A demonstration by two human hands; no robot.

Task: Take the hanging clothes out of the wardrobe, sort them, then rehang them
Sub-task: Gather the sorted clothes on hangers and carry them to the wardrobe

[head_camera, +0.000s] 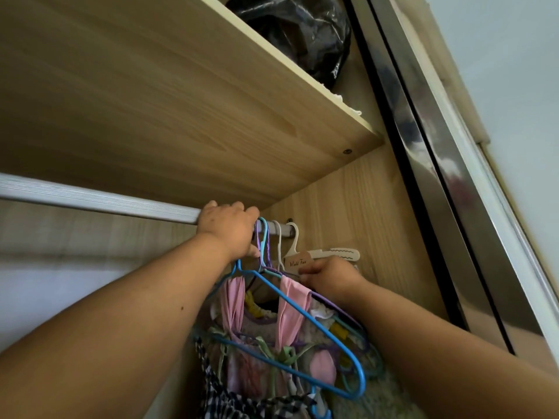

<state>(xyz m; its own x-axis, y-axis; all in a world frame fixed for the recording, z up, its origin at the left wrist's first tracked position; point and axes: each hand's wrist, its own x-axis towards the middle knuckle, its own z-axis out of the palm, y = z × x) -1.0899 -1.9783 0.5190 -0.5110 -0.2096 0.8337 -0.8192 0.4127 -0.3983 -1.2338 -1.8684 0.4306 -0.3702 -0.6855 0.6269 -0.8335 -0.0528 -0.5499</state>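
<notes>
A silver hanging rail [90, 198] runs across the wardrobe under a wooden shelf. My left hand [228, 228] is curled over the rail at its right end, around the hooks of a blue hanger [317, 325] and purple and teal hangers [263, 243]. A pink garment [290, 309] and several other small clothes, one black-and-white checked [230, 400], hang from them. Lower right, my right hand [328, 278] pinches a cream wooden hanger [305, 258] with a printed label; its hook sits on the rail next to the side wall.
The wooden shelf [181, 116] sits close above the rail, with a black plastic bag [305, 37] on top. The wardrobe side panel [363, 222] is just right of the hangers. A shiny sliding-door frame [423, 146] runs down the right side.
</notes>
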